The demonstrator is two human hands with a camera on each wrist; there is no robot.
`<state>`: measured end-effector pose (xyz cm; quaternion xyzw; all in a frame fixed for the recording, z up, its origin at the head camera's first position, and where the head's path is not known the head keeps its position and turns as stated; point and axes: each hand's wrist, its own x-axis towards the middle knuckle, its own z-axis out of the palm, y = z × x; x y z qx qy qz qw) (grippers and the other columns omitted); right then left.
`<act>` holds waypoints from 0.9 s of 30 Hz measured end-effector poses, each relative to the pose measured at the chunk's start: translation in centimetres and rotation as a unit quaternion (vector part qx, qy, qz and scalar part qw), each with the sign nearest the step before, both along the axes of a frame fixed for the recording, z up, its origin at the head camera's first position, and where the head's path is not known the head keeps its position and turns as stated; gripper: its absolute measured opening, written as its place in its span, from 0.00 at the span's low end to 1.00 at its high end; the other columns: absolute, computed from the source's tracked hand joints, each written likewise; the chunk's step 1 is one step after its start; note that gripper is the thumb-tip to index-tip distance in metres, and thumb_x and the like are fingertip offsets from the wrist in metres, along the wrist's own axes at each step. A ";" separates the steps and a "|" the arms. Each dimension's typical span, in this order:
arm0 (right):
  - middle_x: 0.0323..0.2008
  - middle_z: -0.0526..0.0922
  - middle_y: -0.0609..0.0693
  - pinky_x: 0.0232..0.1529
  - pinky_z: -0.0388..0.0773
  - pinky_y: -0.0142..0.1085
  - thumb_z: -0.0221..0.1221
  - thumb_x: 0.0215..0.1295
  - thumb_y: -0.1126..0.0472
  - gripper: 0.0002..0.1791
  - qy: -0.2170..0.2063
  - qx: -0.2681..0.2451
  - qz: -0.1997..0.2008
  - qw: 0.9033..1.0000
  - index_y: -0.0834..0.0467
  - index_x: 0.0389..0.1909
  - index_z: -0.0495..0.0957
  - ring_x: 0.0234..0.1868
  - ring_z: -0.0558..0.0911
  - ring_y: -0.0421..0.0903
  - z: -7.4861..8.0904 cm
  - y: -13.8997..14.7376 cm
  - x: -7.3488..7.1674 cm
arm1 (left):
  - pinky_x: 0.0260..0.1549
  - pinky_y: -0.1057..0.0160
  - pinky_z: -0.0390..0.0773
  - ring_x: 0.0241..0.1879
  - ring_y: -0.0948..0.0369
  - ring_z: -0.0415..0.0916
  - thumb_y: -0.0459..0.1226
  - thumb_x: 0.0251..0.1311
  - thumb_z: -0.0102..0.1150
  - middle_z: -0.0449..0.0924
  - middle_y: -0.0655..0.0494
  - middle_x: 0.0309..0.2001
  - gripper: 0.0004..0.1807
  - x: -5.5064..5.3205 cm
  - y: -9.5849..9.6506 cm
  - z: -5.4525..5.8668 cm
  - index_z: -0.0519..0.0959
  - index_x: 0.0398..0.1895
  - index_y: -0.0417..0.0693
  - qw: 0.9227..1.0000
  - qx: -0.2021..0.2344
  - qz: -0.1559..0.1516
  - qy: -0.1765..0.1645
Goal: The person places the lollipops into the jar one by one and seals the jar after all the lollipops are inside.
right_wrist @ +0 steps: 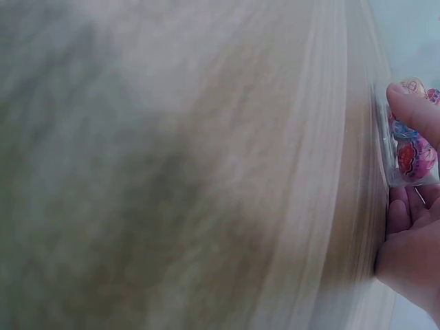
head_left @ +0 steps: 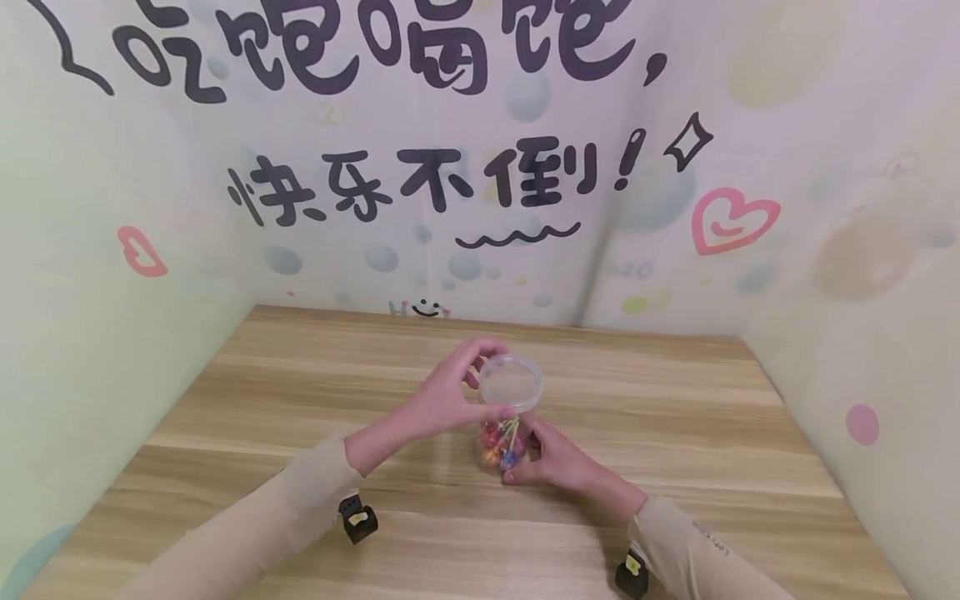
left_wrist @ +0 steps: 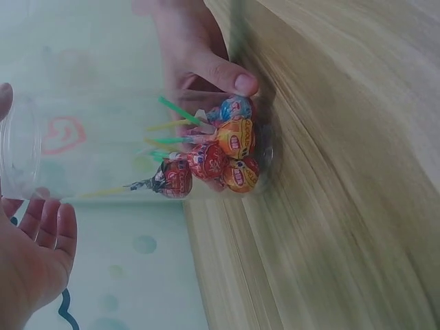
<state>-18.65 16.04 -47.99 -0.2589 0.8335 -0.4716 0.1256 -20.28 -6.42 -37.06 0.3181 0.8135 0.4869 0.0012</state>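
A clear plastic jar (head_left: pixel 491 427) stands upright on the wooden table, with several wrapped lollipops (left_wrist: pixel 206 155) in its lower part. Its round translucent lid (head_left: pixel 512 382) faces up at the mouth. My left hand (head_left: pixel 450 392) grips the lid from the left, thumb at the near edge and fingers curled round the far side. Low on the jar's right side, my right hand (head_left: pixel 558 458) holds the body with its thumb in front. The right thumb (right_wrist: pixel 412 110) lies across the jar wall near the base, partly covering the lollipops in the right wrist view.
The wooden table (head_left: pixel 300 367) meets a back wall (head_left: pixel 337 275) printed with large black characters, hearts and dots. Side walls (head_left: pixel 82 350) close in the table at left and right. Dark camera mounts (head_left: pixel 358 521) hang at both wrists.
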 end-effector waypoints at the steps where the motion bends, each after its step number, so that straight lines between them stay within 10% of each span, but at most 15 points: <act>1: 0.37 0.74 0.50 0.33 0.67 0.29 0.76 0.48 0.56 0.58 0.002 0.000 0.001 1.000 0.43 0.77 0.51 0.35 0.69 0.43 0.0 0.0 -0.1 | 0.47 0.57 0.80 0.51 0.58 0.72 0.43 0.46 0.78 0.75 0.55 0.58 0.42 0.0 0.0 0.0 0.68 0.66 0.50 1.000 -0.001 0.003 0.002; 13: 0.42 0.72 0.51 0.34 0.68 0.30 0.73 0.53 0.58 0.59 0.012 -0.015 0.029 0.999 0.42 0.79 0.45 0.37 0.68 0.43 -0.1 0.1 -0.3 | 0.47 0.60 0.80 0.52 0.55 0.73 0.43 0.45 0.77 0.75 0.54 0.58 0.40 -0.6 -0.3 0.3 0.71 0.64 0.53 1.000 -0.012 -0.016 -0.004; 27: 0.75 0.60 0.50 0.69 0.61 0.32 0.72 0.54 0.57 0.60 -0.021 -0.024 0.036 0.999 0.35 0.78 0.41 0.68 0.66 0.49 0.0 0.2 -0.3 | 0.49 0.59 0.81 0.50 0.57 0.74 0.40 0.44 0.79 0.76 0.54 0.57 0.41 -1.2 -0.7 0.5 0.71 0.65 0.52 0.999 -0.016 -0.035 -0.036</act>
